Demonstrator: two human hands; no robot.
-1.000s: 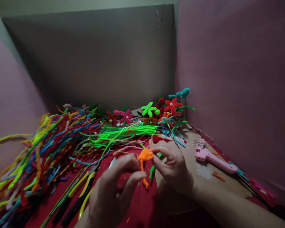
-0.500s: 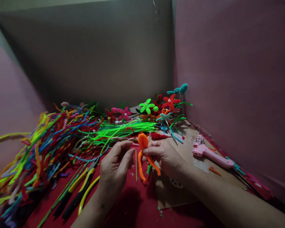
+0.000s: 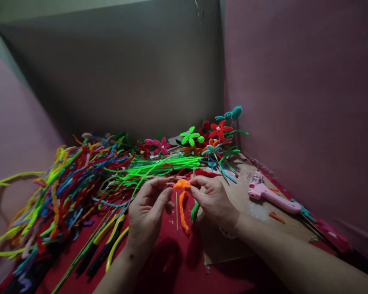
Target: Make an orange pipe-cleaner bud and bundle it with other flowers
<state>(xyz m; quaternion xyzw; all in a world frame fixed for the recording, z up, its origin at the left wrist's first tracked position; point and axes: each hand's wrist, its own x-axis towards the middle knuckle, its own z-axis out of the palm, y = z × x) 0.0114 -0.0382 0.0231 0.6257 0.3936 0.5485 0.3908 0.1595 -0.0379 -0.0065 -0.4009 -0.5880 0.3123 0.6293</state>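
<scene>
A fuzzy orange pipe-cleaner petal [image 3: 181,184] is held sideways between my two hands. My right hand [image 3: 216,201] pinches its right end between thumb and fingers. At the other end, the curled fingertips and thumb of my left hand [image 3: 150,210] close on the petal's left tip. Just below is an orange pipe-cleaner strip [image 3: 183,214]; whether it hangs or lies on the red cloth cannot be made out. A short green pipe-cleaner piece [image 3: 195,211] shows beside my right fingers, and a thin green stem wire [image 3: 177,212] lies between the hands.
Yellow-and-black pliers [image 3: 106,241] lie left of my left arm, near a large heap of coloured pipe cleaners [image 3: 73,179]. Green stems [image 3: 168,163] and finished flowers [image 3: 188,136] stand behind. A pink glue gun [image 3: 272,198] rests on cardboard [image 3: 248,212] at right.
The orange petal has gone from upright to lying sideways. My left fingers, apart from it before, have come to its left end.
</scene>
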